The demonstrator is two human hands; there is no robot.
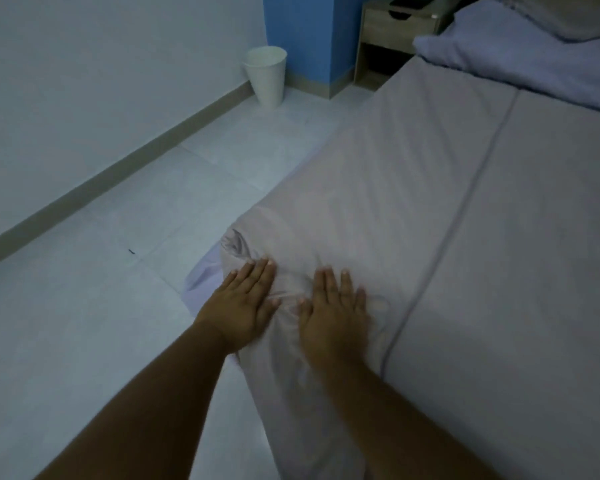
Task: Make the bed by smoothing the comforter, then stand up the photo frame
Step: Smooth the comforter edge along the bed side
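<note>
Head view shows the left hand (244, 299) and right hand (333, 308) pressed flat, fingers spread and gripping nothing, on the comforter (378, 188) at the bed's near corner, likely flattening bunched wrinkles; no photo frame is visible.

No text, label or number is readable anywhere.

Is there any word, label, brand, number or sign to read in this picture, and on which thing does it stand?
None can be read. The pale grey comforter, the white tapered waste bin and the light wooden nightstand show no text. The dark objects on the nightstand are too dim to tell.
</note>
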